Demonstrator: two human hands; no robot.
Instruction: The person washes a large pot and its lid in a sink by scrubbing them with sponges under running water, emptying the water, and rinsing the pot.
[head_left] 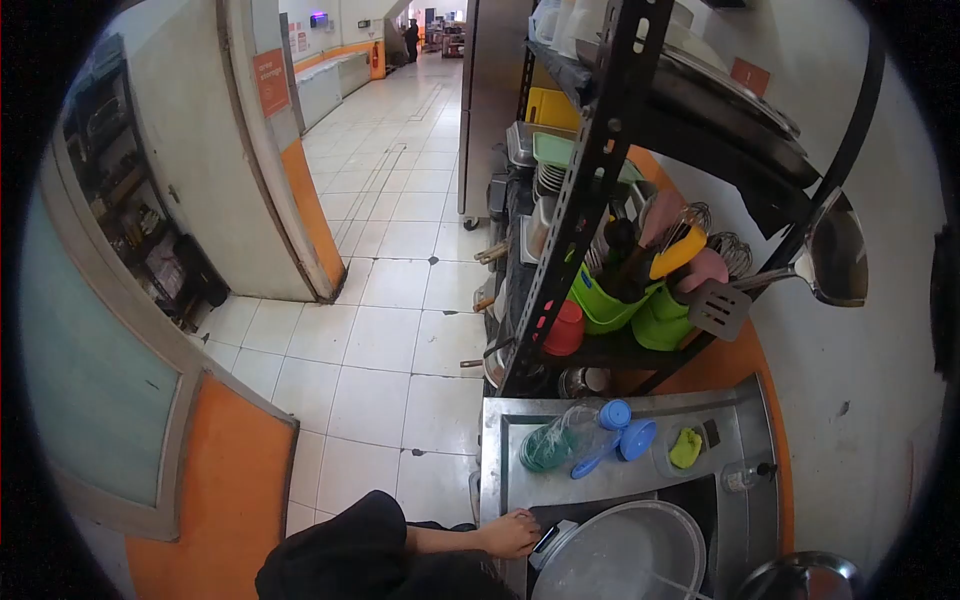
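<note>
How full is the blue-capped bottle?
The bottle looks partly full: green liquid shows toward its base, while nearer the blue cap it looks clear.

No text is legible, even on the orange doorway sign [270,82].

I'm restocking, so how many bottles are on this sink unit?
2: a larger blue-capped bottle beyond the grey basin, and a smaller black-topped bottle at the right. Others may be hidden.

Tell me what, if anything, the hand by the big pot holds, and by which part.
Cannot be told: the left hand is at the edge of the sink, beside the pot, its grip unclear. The right hand is out of view.
</note>
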